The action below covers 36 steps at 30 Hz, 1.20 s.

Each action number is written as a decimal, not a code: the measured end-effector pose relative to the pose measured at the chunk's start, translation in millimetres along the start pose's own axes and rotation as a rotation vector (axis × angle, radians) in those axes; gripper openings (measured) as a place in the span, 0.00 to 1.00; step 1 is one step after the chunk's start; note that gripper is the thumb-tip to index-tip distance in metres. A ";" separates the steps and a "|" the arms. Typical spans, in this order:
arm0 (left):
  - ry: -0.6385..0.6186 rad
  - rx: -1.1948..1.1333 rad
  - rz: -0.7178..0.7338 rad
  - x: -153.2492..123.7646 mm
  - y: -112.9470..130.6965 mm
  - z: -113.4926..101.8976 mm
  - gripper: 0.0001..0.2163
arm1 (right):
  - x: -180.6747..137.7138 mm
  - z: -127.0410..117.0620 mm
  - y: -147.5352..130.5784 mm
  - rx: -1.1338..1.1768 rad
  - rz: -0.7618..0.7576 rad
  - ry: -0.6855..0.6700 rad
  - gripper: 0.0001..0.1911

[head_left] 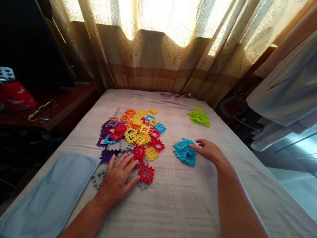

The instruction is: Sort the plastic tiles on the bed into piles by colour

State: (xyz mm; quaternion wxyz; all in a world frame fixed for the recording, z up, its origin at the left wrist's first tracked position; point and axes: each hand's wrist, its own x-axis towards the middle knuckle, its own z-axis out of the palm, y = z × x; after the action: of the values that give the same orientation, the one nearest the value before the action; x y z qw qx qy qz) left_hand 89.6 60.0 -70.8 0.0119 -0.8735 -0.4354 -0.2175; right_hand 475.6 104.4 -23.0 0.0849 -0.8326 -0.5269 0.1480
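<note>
A mixed heap of plastic interlocking tiles [141, 138] in red, yellow, orange, purple, grey and some blue lies left of centre on the cloth. My left hand [119, 177] rests over the heap's near edge, fingers spread above grey and red tiles. A red tile [146, 174] lies just right of its thumb. To the right is a small pile of blue tiles [185, 151]. My right hand [208, 150] is at that pile's right side, its fingers apart and a fingertip against or just over the blue tiles. Farther back sits a pile of lime-green tiles [199, 116].
A folded light-blue cloth [52, 194] lies at the left of the sheet-covered surface [182, 213]. Curtains [159, 58] hang behind it. On the left, a dark wooden cabinet [63, 104] holds a red container [20, 95]. Pale fabric [302, 82] hangs at right.
</note>
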 end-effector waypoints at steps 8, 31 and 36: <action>-0.009 -0.002 -0.009 -1.1 -0.7 1.6 0.20 | 24.7 12.3 -82.5 -0.099 -0.253 0.139 0.21; -0.014 -0.024 -0.021 -1.2 1.2 0.9 0.20 | 49.8 9.8 -84.4 0.014 -0.138 0.283 0.19; -0.016 -0.011 -0.019 -0.8 0.4 1.8 0.20 | 51.1 5.7 -30.0 0.362 0.042 0.205 0.18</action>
State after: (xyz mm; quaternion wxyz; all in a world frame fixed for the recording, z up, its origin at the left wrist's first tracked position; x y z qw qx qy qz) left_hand 90.1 59.6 -72.7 0.0014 -0.8709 -0.4427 -0.2133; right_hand 468.7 163.3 -27.5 0.2831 -0.8252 -0.4630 0.1566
